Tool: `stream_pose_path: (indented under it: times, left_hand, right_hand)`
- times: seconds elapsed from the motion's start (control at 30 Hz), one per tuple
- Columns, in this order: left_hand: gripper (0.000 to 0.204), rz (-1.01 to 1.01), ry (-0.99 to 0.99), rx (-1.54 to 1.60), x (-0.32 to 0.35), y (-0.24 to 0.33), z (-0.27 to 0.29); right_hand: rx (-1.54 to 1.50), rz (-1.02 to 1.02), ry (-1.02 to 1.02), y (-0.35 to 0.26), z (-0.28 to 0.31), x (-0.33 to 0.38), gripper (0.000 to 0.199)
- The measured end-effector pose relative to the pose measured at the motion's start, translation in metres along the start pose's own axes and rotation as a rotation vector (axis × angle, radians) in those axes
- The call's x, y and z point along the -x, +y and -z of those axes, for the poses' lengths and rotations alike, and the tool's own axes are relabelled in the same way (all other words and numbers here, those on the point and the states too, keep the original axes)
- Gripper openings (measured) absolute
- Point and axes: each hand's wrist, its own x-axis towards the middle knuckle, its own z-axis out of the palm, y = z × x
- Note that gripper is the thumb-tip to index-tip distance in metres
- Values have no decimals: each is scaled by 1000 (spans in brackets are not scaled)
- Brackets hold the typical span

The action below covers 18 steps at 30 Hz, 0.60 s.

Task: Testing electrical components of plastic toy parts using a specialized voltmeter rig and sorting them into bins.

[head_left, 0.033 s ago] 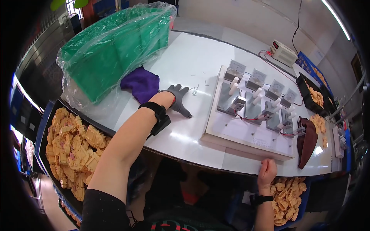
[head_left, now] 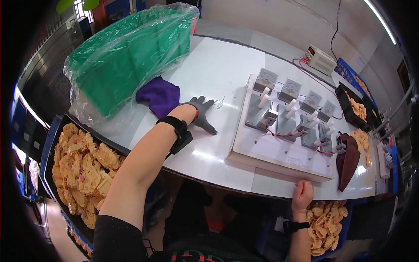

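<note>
My left hand (head_left: 203,115), in a grey glove with bare fingertips, lies flat on the white table with its fingers spread. A crumpled purple cloth (head_left: 162,97) is just left of its wrist. Several thin clear slivers (head_left: 221,103) lie beyond the fingers. My right hand (head_left: 303,195) is bare and curled into a fist at the table's front edge, with nothing showing in it. Close by it is the front side of a white test board (head_left: 279,165), which carries several dial meters (head_left: 290,89) and lever clamps with white handles (head_left: 291,105).
A green crate (head_left: 131,61) under clear plastic stands at the back left. Tan moulded parts fill a bin (head_left: 43,161) on the left and another below my right wrist. A brown cloth (head_left: 347,163) hangs by the board's right end; a power supply (head_left: 322,60) sits at the back.
</note>
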Motion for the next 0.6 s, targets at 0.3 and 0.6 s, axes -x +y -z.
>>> stream_pose_path:
  times: [0.3, 0.6]
  left_hand:
    - [133, 44, -74, -34, -3, 12, 10]
    - [130, 34, -1, -12, -25, 10, 20]
  right_hand:
    - [13, 0, -4, 1, 2, -1, 18]
    - [10, 26, 12, -1, 2, -2, 16]
